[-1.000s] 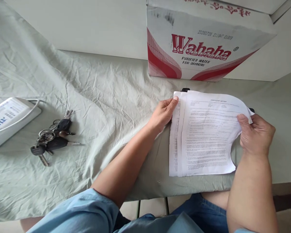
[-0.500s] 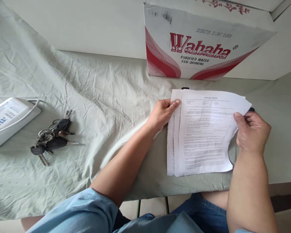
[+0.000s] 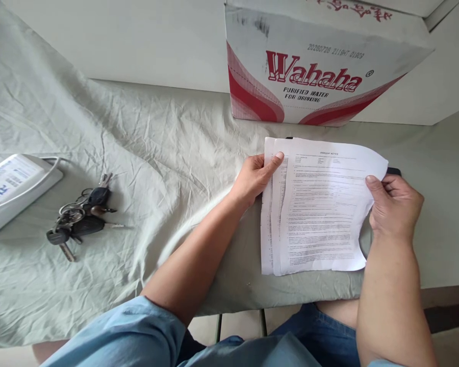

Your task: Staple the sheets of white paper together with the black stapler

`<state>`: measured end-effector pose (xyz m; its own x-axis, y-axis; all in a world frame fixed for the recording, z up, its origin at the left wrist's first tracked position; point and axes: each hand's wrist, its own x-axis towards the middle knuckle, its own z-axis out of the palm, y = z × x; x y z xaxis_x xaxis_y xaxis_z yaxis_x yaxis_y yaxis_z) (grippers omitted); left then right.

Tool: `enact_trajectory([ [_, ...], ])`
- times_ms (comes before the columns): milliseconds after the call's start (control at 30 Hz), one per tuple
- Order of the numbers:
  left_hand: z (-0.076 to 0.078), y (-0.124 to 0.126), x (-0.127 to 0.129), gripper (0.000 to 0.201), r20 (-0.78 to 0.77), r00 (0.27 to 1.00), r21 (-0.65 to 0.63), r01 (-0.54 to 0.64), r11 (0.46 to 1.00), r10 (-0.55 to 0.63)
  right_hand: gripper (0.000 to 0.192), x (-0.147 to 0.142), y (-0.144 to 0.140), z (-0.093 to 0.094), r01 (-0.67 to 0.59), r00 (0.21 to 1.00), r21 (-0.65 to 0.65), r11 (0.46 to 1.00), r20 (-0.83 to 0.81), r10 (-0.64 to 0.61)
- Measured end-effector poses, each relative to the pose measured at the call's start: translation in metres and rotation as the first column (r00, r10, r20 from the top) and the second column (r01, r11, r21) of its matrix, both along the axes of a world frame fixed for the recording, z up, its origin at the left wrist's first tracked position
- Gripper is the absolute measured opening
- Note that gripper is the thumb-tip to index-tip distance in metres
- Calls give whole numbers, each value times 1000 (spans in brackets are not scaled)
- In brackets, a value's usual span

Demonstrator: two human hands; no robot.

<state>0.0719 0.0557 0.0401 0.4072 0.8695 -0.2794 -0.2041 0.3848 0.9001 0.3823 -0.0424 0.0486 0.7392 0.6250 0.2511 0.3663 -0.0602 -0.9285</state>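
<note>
1. Printed sheets (image 3: 317, 204) on green cloth (image 3: 137, 153), below Wahaha carton (image 3: 313, 66).
2. Left hand (image 3: 254, 178) pinching left edges, steadying stack.
3. Right hand (image 3: 393, 206) gripping right edge, lifted for squaring.
4. Keys (image 3: 80, 219) well apart, left.

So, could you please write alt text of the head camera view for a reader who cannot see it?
A person's left hand and right hand hold a sheaf of printed papers by its side edges above a table draped in pale green cloth. A bunch of keys lies to the left, and a Wahaha water carton stands behind.
</note>
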Motion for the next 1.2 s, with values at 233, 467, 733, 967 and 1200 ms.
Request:
enact_trajectory([
  [233, -1, -1, -2, 60, -67, 996, -10, 57, 998, -58, 52, -2, 0, -1, -32, 999, 0, 999, 9, 32],
  [467, -12, 6, 0, 67, 124, 984, 2, -129, 992, 127, 66, 0, -7, 5, -97, 992, -57, 994, -85, 92],
  [733, -21, 22, -4, 64, 249, 812, -171, -500, 849, 528, 89, -2, -18, 7, -464, 768, -264, 846, -596, 236],
  [967, -18, 20, -4, 67, 309, 820, -185, -445, 876, 482, 82, -53, -12, 21, -376, 802, -102, 921, -534, 268],
  [1200, -6, 22, -10, 41, 341, 905, 96, -304, 948, 255, 105, -6, -30, 63, -380, 897, 101, 919, -201, 393],
])
